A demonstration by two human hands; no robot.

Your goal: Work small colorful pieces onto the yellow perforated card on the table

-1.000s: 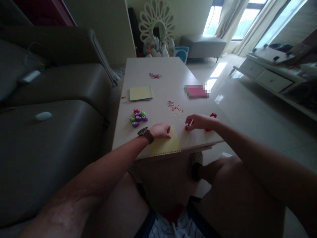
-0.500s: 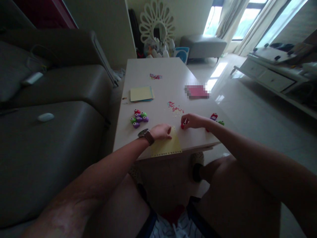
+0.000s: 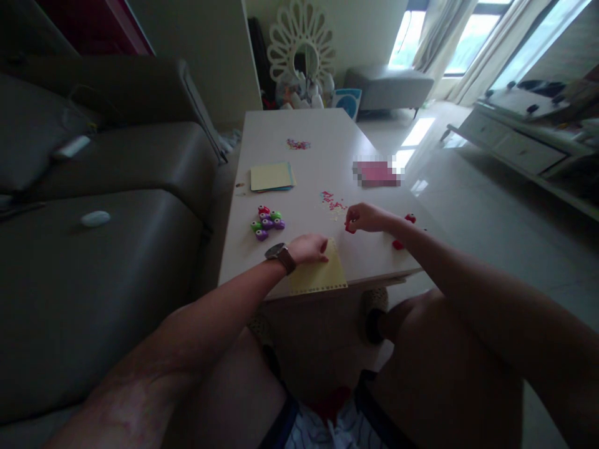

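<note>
My left hand [image 3: 309, 249], with a brown-strapped watch on its wrist, lies curled over a yellow sheet of paper [image 3: 322, 275] at the table's near edge. Its fingers are closed at the sheet's upper part; the fingertips are partly hidden. A row of small punched holes runs along the sheet's lower edge. To the right of the sheet, my right hand [image 3: 364, 218] pinches a small red craft punch [image 3: 350, 228], mostly covered by the fingers. Tiny red and pale paper bits [image 3: 333, 202] are scattered just beyond that hand.
Several purple, green and red craft punches [image 3: 266, 223] cluster at the left. More red punches [image 3: 398, 245] are partly behind my right forearm. Farther back on the white table [image 3: 318, 125] lie a stack of coloured paper [image 3: 271, 176], a blurred pink item [image 3: 378, 173] and colourful bits [image 3: 298, 144].
My right hand has moved slightly up and away from the table's near edge with the red craft punch. The left hand stays on the paper. The view has shifted a little.
</note>
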